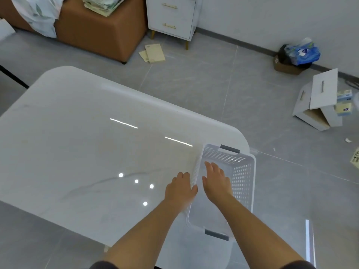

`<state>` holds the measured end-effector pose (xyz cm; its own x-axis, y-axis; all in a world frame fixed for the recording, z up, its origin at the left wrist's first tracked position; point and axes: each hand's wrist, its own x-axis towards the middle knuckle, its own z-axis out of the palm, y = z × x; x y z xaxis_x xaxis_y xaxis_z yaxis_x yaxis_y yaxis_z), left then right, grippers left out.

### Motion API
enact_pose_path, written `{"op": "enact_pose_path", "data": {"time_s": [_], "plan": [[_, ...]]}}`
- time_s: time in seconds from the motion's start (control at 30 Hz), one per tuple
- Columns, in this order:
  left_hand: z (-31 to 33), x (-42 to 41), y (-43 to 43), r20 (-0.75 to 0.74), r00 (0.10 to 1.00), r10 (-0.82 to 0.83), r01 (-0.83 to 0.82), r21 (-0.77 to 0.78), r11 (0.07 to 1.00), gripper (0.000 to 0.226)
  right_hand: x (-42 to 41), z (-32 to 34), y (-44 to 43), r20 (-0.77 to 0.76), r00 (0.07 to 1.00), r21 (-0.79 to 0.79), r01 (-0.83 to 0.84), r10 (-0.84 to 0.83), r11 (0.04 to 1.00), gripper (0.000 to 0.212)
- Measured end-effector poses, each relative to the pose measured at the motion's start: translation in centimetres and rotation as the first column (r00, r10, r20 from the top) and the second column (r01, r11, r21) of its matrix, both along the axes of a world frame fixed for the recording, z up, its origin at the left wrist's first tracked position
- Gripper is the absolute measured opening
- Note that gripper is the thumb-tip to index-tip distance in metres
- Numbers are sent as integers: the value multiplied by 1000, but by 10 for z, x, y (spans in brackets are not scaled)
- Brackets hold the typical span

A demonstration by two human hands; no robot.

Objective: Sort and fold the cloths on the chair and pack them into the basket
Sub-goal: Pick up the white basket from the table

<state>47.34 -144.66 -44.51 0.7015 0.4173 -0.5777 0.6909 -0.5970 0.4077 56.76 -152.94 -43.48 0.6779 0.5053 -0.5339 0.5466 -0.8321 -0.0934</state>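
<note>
Okay, the big white table (77, 142) fills my view, stretching ahead and to the left of both hands. Far ahead of the left hand (180, 188), well apart from it, stands the brown chair (97, 33). A pale leaf-print cloth (37, 16) hangs over the chair's left side and a stack of folded cloths (103, 5) sits on top, so the cloths are way out of reach.

Closer in, the white perforated basket (242, 181) sits on the table's near right corner, right at my hands, with one grey handle (230, 148) beyond the fingertips and another (216, 235) back by the right forearm.

The left hand lies against the outside of the basket's left wall, thumb up at the rim. I can't tell whether it pinches that wall or only rests there.

The right hand (215, 181) is over the basket's inside, palm down, fingers straight and slightly spread, holding nothing.
</note>
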Motion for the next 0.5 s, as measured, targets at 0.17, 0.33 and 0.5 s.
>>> {"op": "enact_pose_path", "data": {"time_s": [0.17,0.33,0.5], "plan": [[-11,6,-13,-105,994,30,-42,-112,993,45,13,-12,-11,17,999,-46,-38,38,998,51],[-11,6,-8,-161,984,70,-80,-60,995,31,19,-12,-22,139,984,-148,-88,109,985,52],[-11,-12,16,-217,965,145,-148,2,989,29,17,-17,-23,150,981,-70,135,-124,988,72]]}}
